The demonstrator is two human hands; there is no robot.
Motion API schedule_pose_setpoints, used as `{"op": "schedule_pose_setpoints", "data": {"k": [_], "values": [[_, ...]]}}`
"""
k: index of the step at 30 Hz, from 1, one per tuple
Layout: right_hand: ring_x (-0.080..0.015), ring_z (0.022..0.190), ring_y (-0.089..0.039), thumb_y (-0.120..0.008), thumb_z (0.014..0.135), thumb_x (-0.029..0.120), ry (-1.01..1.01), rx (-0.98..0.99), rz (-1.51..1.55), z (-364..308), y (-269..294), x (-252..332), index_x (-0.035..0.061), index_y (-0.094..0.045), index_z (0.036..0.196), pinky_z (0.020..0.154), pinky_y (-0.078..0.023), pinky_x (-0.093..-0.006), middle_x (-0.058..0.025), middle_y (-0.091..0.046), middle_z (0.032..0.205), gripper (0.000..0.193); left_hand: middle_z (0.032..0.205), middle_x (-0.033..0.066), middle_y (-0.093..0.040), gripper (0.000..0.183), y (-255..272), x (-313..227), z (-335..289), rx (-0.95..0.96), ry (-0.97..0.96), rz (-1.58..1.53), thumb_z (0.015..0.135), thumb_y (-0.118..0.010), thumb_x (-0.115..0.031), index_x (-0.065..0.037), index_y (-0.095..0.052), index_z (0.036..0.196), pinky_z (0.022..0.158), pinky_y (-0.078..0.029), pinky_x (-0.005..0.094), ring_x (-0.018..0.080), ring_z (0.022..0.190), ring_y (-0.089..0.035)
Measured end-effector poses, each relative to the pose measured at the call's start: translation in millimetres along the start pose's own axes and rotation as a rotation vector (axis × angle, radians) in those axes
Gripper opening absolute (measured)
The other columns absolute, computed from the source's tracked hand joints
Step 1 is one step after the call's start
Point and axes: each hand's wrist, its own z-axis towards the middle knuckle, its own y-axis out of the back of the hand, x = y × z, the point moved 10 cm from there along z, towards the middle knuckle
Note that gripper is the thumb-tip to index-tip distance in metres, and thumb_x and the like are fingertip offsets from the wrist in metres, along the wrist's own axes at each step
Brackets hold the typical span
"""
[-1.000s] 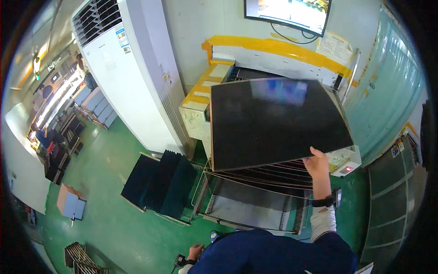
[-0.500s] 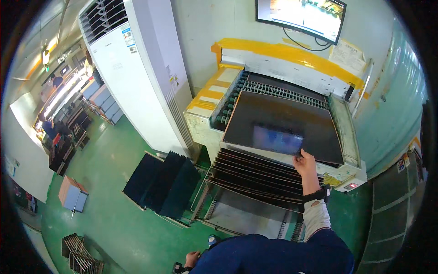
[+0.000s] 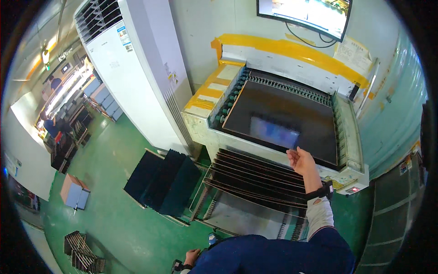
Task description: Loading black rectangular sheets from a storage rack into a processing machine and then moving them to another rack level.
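Two hands (image 3: 192, 256) (image 3: 301, 160), one monitor (image 3: 305, 17)

The right hand (image 3: 303, 162) is beside a dark panel (image 3: 283, 109) on a roller machine (image 3: 351, 137).

Head cam: left fisheye of a head-worn pair, looking down and forward over the wearer's navy-blue fabric-clad torso (image 3: 273, 255), closest, bottom edge. Bare right hand (image 3: 302, 163) and flat black rectangular panel (image 3: 283, 116) at arm's length, right of centre. Tall white boxy air conditioner (image 3: 132, 77) runs diagonal. Far room at left. Dark curved rim.
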Motion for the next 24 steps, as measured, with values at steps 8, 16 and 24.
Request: {"op": "schedule_pose_setpoints", "data": {"k": [8, 16, 24], "values": [[-0.0184, 0.071, -0.062, -0.049, 0.09, 0.028, 0.029, -0.041, -0.038, 3, -20, 20, -0.0007, -0.059, 0.094, 0.055, -0.049, -0.0261, -0.0114, -0.065, 0.088, 0.03, 0.079, 0.0069, -0.066, 0.035, -2, -10, -10, -0.025, 0.23, -0.216, 0.079, -0.065, -0.028, 0.002, -0.066, 0.096, 0.061, -0.046, 0.0254, 0.013, 0.067, -0.058], [-0.0293, 0.089, -0.06, -0.057, 0.084, 0.033, 0.949, -0.318, -1.418, 12, -46, 97, 0.0089, -0.057, 0.11, 0.078, -0.047, -0.0406, -0.0107, -0.063, 0.102, 0.036, 0.08, 0.0073, -0.066, 0.035, -7, -10, -14, -0.042, 0.212, -0.213, 0.079, -0.064, -0.028, 0.002, -0.066, 0.096, 0.063, -0.047, 0.0256, 0.0135, 0.068, -0.059], [-0.0321, 0.127, -0.031, -0.056, 0.083, 0.035, 0.916, -0.442, -1.86, 26, -63, 82, 0.0162, -0.051, 0.125, 0.103, -0.023, -0.0491, -0.0103, -0.04, 0.136, 0.046, 0.081, 0.0088, -0.067, 0.037, -8, 16, -13, -0.098, 0.223, -0.198, 0.078, -0.065, -0.03, 0.003, -0.066, 0.096, 0.066, -0.048, 0.0267, 0.0144, 0.073, -0.061]]}}
